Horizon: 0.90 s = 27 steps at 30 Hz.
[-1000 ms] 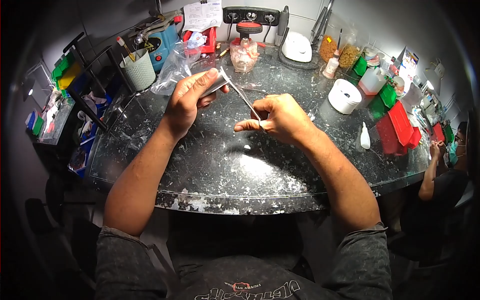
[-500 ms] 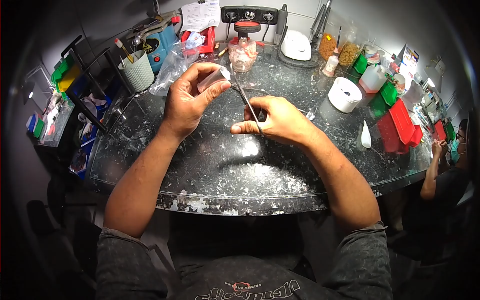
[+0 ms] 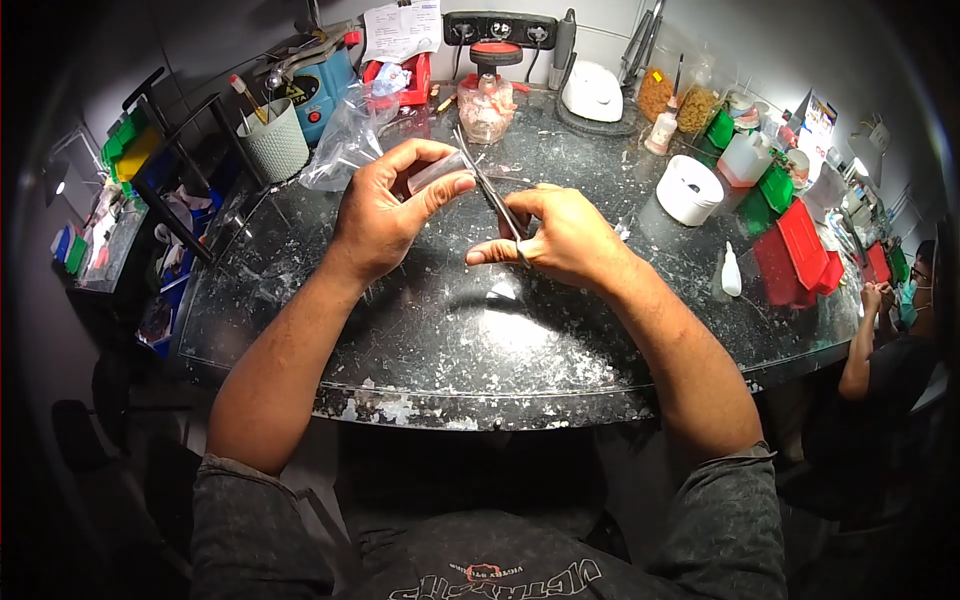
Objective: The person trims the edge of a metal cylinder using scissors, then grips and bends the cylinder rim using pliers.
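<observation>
Between the thumb and fingers of my left hand (image 3: pixel 380 218) is a small piece of clear, curved plastic (image 3: pixel 436 175), shaped like a tube or a rolled sheet. My right hand (image 3: pixel 568 238) grips a pair of thin metal scissors (image 3: pixel 492 192), the thumb and fingers at the handles. The scissors point up and to the left, and their blades lie right at the right-hand end of the plastic piece. Both hands are raised over the dark worktop (image 3: pixel 420 330).
At the back stand a glass burner-like jar (image 3: pixel 487 108), a red bin (image 3: pixel 412 82) and a crumpled clear bag (image 3: pixel 345 140). A white round pot (image 3: pixel 690 190), a small white bottle (image 3: pixel 732 270) and a red box (image 3: pixel 795 245) lie to the right. Another person (image 3: pixel 890 350) sits at far right.
The plastic piece and my left hand have shifted slightly right, toward the scissors. The scissor blades have come closer together at the end of the plastic.
</observation>
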### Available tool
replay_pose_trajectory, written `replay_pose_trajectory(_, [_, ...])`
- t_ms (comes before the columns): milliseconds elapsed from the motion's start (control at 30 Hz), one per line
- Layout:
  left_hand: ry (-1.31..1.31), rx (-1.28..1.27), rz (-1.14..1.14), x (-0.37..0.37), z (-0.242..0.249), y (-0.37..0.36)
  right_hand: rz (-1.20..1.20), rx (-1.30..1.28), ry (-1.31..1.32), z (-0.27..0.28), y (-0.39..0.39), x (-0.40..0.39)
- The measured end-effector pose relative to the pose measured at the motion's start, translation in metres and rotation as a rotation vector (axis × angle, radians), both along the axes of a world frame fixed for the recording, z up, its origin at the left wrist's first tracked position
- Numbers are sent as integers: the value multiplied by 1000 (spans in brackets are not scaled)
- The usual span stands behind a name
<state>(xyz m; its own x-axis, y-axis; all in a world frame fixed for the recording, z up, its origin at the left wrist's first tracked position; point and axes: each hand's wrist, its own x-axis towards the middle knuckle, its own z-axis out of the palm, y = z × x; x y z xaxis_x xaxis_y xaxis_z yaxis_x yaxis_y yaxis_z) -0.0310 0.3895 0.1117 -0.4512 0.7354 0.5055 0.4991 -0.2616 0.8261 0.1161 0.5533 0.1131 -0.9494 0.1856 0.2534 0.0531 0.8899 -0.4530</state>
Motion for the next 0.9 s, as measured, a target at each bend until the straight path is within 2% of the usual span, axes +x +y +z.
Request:
replay_pose_trajectory(267, [-4,-50,10,-6,-2,-2,-14,-154,-11,1,-2,3])
replay_pose_trajectory(467, [-155,-89,-128,-11,2,-2,-47,-157,-58,10,-3,6])
replay_pose_trajectory(533, [-431,-36,-204,-9,2,-2,-72,-143,-90,11,0,5])
replay_pose_trajectory(600, [-478,-37,-267,-17,-3,-3,-137,-65,-72,8,4,3])
replay_pose_trajectory(667, [-552,65,-348,-18,-4,-4,-104,-133,-14,4,5,2])
replay_pose_trajectory(733, [-506,50,-301,-18,-4,-3,-106,-81,31,2,7,0])
replay_pose_trajectory(833, [-10,84,-116,-18,-4,-2,-103,-84,39,1,7,0])
replay_pose_trajectory(867, [-12,82,-114,-14,0,-6,-104,-80,45,0,7,0])
replay_pose_trajectory(900, [283,179,67,-12,4,-9,-104,-82,44,0,8,-1])
